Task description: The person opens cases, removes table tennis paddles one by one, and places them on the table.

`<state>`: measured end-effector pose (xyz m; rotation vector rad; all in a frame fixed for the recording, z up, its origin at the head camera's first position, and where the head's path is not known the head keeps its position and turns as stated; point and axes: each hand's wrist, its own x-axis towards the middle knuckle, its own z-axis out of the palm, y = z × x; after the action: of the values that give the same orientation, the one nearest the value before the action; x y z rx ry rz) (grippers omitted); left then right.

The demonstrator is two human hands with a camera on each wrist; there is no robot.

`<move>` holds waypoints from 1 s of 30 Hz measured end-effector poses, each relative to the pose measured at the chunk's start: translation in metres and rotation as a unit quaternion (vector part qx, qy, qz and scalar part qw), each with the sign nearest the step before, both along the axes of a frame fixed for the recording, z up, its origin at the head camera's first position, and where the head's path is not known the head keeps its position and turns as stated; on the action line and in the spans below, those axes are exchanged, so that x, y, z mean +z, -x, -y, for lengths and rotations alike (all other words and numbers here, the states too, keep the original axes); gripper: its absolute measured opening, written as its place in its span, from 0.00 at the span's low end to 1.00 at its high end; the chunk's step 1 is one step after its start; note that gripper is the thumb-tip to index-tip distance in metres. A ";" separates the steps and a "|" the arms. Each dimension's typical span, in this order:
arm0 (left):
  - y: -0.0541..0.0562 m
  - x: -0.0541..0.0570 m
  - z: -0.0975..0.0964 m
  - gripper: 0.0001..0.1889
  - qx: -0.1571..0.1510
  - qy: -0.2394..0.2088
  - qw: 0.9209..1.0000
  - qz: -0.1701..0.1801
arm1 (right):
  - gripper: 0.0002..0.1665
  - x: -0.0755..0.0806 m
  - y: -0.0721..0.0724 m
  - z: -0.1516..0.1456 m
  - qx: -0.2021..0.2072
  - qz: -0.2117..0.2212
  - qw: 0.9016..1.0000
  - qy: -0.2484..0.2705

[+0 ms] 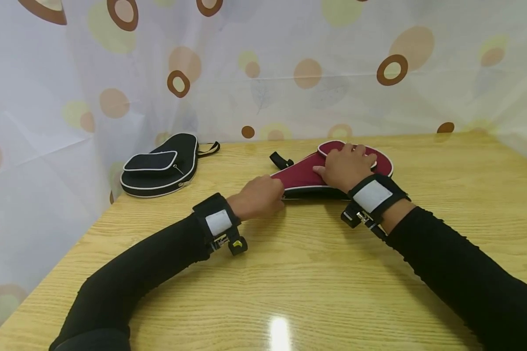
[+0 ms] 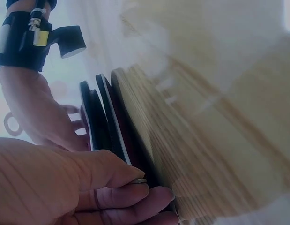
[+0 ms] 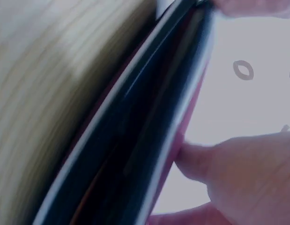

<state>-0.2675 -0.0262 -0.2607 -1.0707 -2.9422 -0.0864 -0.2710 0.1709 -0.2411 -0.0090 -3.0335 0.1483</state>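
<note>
A dark red table tennis paddle case (image 1: 300, 171) with white piping lies at the back of the table. Its side is unzipped; in the right wrist view a dark gap (image 3: 130, 126) runs along it, with a thin brownish edge (image 3: 91, 187) inside. At the narrow end, my left hand (image 1: 260, 195) pinches a small metal zipper pull (image 2: 139, 181) between thumb and forefinger. My right hand (image 1: 347, 168) rests spread on top of the case, fingers over its pocket and thumb (image 3: 194, 161) pressing the upper face.
A black paddle case (image 1: 175, 161) with white piping and a front pocket lies at the back left, its wrist loop (image 1: 209, 149) pointing right. A black strap (image 1: 281, 161) sticks out behind the red case. A patterned curtain (image 1: 263, 73) hangs behind the wooden table (image 1: 290, 278).
</note>
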 end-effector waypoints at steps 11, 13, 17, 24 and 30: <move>0.001 0.002 -0.001 0.07 -0.013 0.002 1.000 -0.013 | 0.46 0.000 0.018 0.023 0.016 0.116 0.993 0.024; 0.000 0.003 -0.002 0.07 -0.015 0.005 1.000 -0.015 | 0.44 0.001 0.020 0.024 0.023 0.122 0.992 0.021; -0.001 0.005 -0.003 0.07 -0.016 0.007 1.000 -0.013 | 0.42 0.002 0.022 0.026 0.016 0.140 0.990 0.023; -0.001 0.005 -0.001 0.07 -0.022 0.004 1.000 -0.010 | 0.43 0.000 0.021 0.033 -0.024 0.155 0.986 0.058; 0.000 0.002 0.001 0.08 -0.018 -0.003 1.000 -0.001 | 0.42 -0.001 0.022 0.036 -0.030 0.160 0.984 0.069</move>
<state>-0.2676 -0.0276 -0.2589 -1.1213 -2.9197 -0.0942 -0.2931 0.1345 -0.2426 -0.1489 -3.3308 0.3877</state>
